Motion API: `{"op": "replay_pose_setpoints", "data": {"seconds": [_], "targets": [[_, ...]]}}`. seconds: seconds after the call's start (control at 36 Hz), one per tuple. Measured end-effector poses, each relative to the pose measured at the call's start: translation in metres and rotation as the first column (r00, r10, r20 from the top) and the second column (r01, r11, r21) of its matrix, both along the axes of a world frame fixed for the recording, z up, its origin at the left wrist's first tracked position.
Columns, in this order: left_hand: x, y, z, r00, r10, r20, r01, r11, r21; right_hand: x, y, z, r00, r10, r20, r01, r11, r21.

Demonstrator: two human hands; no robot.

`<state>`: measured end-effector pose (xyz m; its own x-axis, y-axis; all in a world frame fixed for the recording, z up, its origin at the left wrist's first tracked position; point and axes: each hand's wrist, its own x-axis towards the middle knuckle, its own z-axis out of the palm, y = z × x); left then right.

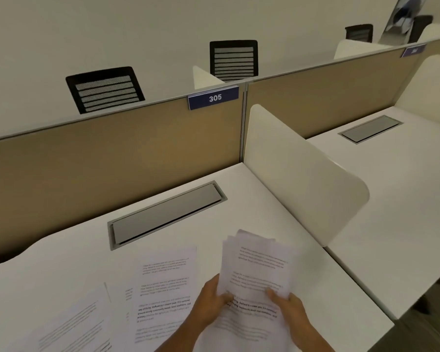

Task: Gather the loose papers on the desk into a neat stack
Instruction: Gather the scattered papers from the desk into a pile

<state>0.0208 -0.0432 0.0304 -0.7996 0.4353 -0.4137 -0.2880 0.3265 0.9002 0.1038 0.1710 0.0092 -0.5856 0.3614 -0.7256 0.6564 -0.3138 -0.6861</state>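
Head view: left hand and right hand pinch the bundle of papers at its lower edge. Thin, floppy, slippery sheets likely fan; gripping both sides should steady them.

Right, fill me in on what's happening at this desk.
A person is tidying printed papers at the white desk of cubicle 305. Both hands hold a bundle of sheets raised off the desk: the left hand grips its left edge, the right hand its lower right, fingers pressing the top page. The bundle's edges are uneven. Several loose sheets lie on the desk to the left, not yet gathered.
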Motion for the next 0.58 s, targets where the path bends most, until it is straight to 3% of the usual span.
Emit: {"op": "replay_pose_setpoints", "data": {"seconds": [0.28,0.58], "targets": [[0.017,-0.051,0.035,0.993,0.105,-0.048,-0.102,0.993,0.059,0.013,-0.008,0.011,0.986,0.009,-0.167,-0.039,0.983,-0.178],[0.030,-0.119,0.047,0.952,0.269,-0.147,-0.276,0.961,-0.029,-0.014,-0.065,0.033,0.916,0.312,-0.252,-0.345,0.934,-0.097]]}}
